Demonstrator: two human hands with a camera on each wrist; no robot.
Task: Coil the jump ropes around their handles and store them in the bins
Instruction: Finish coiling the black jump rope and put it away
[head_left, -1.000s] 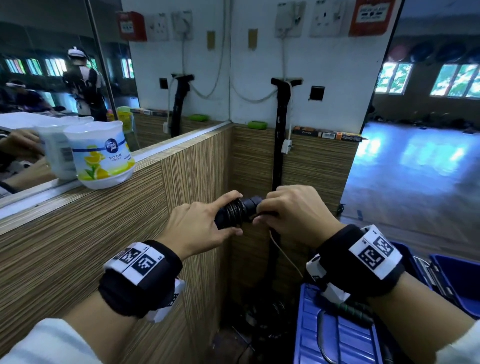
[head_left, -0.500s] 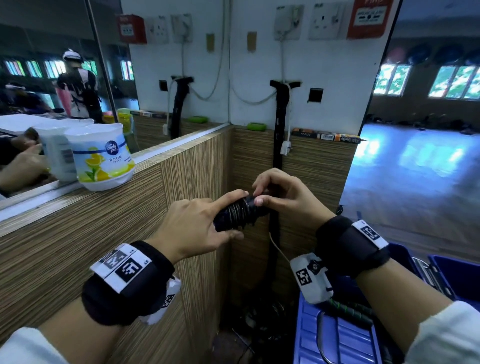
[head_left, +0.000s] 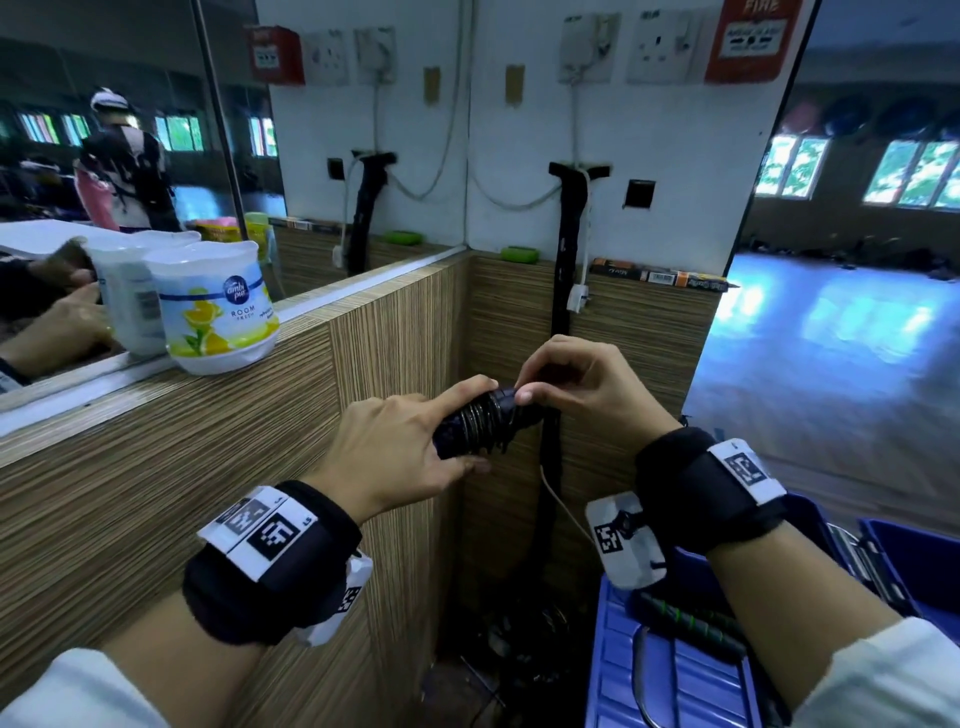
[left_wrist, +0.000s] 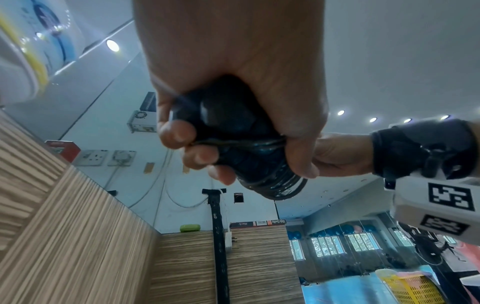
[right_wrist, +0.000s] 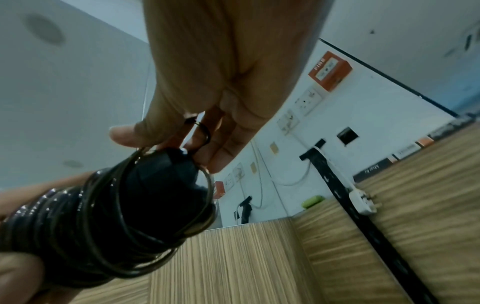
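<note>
Item: black handles (head_left: 485, 423), bundled, rope (right_wrist: 109, 222) coiled round, held at chest height before wood-panel corner.
Left hand (head_left: 400, 447): wrapped round bundle, forefinger laid along top.
Right hand (head_left: 582, 384): fingertips pinching last loose loop at bundle end.
Bin (head_left: 670, 670): blue, below right, green-striped rope inside.
Advice: keep left grip firm, tuck tail under tight turn, avoid slack spilling off end.

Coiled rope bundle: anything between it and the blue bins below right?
Partly. The right hand and forearm hang between the coiled rope bundle and the blue bins; a green-banded rope already lies there. Otherwise nothing visible.
</note>
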